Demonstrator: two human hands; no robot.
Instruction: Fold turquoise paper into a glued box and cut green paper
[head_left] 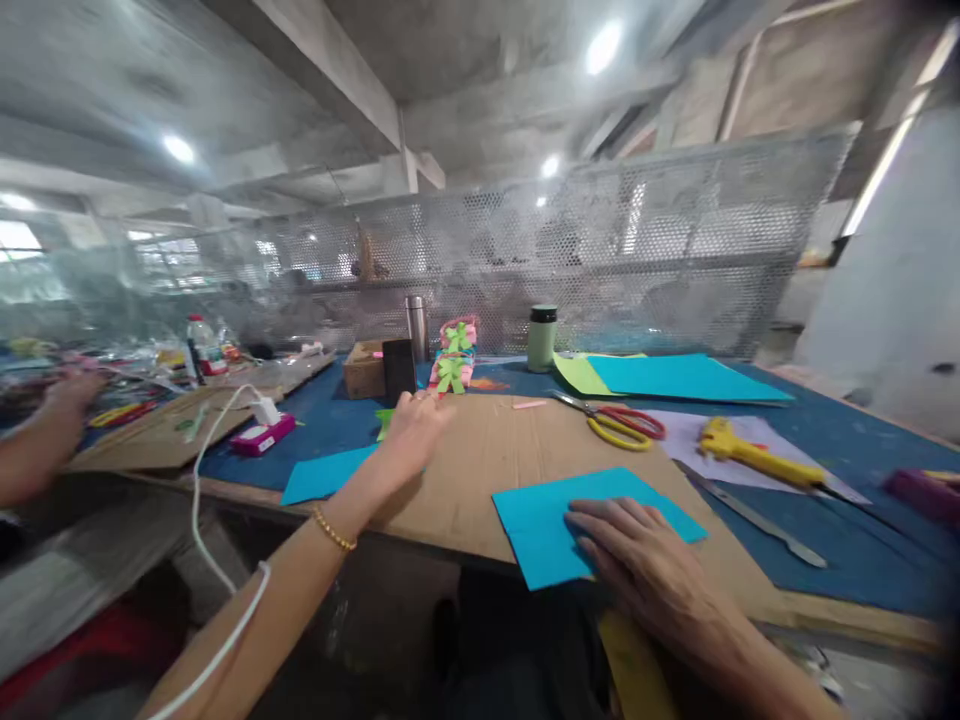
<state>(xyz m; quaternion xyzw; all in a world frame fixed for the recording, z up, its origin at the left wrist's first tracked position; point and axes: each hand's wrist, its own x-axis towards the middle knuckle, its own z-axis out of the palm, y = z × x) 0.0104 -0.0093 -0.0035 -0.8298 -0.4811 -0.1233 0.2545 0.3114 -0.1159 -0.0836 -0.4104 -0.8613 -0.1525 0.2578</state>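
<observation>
My right hand [637, 555] lies with outstretched fingers on a folded sheet of bright blue paper [536, 535], which rests on a brown cardboard sheet [480, 500]. My left hand [411, 435], with a gold bead bracelet [334, 530] at the wrist, reaches across the cardboard's left side. Its fingertips are near a small pink and green paper craft [454, 365]; blur and the hand's own back hide whether they hold anything. Under the left forearm, another blue paper piece [322, 475] shows. Scissors [611, 420] with red and yellow handles lie towards the back right.
A yellow glue gun [757, 460] and a knife [757, 520] lie to the right. Blue sheets [690, 378], a green bottle [542, 340], a steel flask [416, 325] and a box [365, 370] stand behind. A white cable [199, 490] crosses left, near another person's arm [45, 440].
</observation>
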